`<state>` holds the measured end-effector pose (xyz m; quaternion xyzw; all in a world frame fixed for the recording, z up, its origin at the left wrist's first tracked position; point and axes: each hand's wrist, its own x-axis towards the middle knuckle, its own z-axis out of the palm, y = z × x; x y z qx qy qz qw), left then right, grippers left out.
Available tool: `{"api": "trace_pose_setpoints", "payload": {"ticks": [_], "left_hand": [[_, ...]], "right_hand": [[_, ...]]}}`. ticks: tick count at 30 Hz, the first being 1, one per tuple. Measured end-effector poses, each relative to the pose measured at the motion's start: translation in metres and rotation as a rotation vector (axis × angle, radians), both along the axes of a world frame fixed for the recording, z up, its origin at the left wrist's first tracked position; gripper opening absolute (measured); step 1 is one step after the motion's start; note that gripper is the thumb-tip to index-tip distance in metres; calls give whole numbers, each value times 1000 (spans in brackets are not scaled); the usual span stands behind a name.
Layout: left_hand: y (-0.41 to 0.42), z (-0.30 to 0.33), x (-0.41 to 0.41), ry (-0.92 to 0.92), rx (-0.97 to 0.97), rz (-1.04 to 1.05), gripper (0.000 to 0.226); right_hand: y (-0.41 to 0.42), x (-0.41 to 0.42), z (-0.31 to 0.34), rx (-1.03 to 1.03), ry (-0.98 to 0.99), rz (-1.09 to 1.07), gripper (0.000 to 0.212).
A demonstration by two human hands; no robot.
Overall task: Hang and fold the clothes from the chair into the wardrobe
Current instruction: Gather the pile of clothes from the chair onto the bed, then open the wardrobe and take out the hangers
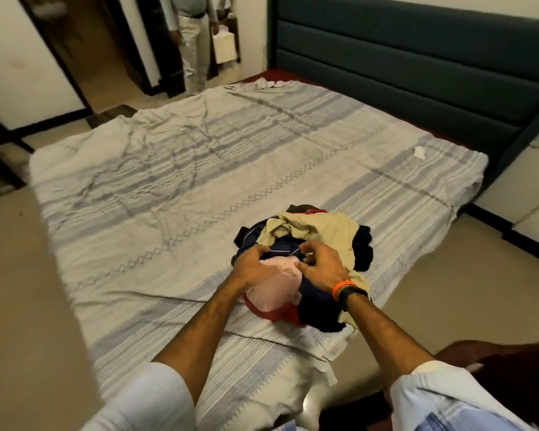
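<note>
Item: my left hand (252, 266) and right hand (321, 265), fingers curled, grasping the mixed crumpled clothes pile (305, 244); near right on grey striped bedsheet (168, 169).

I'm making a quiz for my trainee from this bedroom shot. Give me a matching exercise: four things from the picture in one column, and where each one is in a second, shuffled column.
Things:
1. pale pink garment
2. beige crumpled garment
3. small white folded item
4. orange and black wristbands

Places:
A. alone on the striped bedsheet, near the padded dark headboard
B. far side of the clothes pile, on top
C. on the right hand's wrist
D. near side of the pile, between the two hands, touching the left hand

Pairs: 1-D, 2-B, 3-A, 4-C
</note>
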<state>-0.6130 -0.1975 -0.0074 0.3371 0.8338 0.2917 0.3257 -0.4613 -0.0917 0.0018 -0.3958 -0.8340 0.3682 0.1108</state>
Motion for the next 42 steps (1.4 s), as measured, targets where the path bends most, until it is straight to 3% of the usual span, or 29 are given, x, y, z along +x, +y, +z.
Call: {"api": "trace_pose_setpoints", "payload": {"ticks": [6,11,22,29,42], "left_hand": [[-57,24,24,17,62,288,57],[-155,36,55,5,122,620,57],[-444,82,181,150,136,1395,49],[-618,106,320,239,134,1803,50],[-853,148,551,439,146,2309,43]], "right_hand": [[-26,-14,11,30,93,238,36],[-93,-33,15,-61,174,509,32],[-383,-38,50,-183,191,1260,31],[-587,41,81,-196,198,1653,31],[-888,232,133,-266,300,2112,31]]}}
